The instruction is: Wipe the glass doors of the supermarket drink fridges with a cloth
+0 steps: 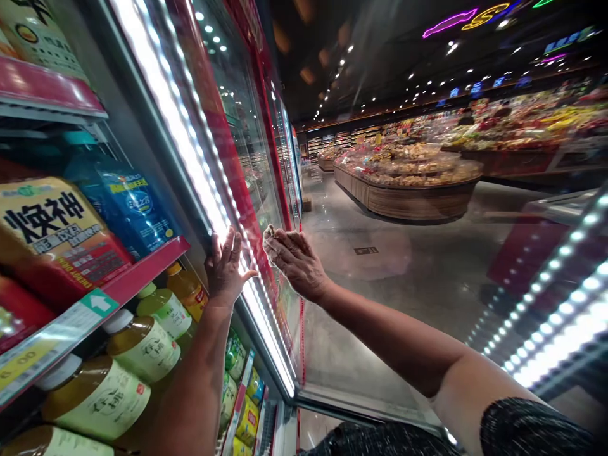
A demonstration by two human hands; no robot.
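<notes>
My left hand (225, 269) lies with fingers spread against the bright LED strip (199, 171) on the upright frame of a drinks cooler. It holds nothing. To its right, my right hand (299, 263) is pressed flat toward the glass door (380, 354), fingers bent over a crumpled pale cloth (268, 244). Only the cloth's edge shows past the fingertips; the rest is hidden under the hand. A red door frame (259, 215) runs behind both hands.
Cooler shelves at left hold tea bottles (142, 345), blue bottles (130, 196) and a yellow-red drink pack (52, 234). A red shelf edge (161, 256) juts near my left forearm. Beyond the glass stands a rounded wooden display island (408, 193) on a shiny floor (332, 221).
</notes>
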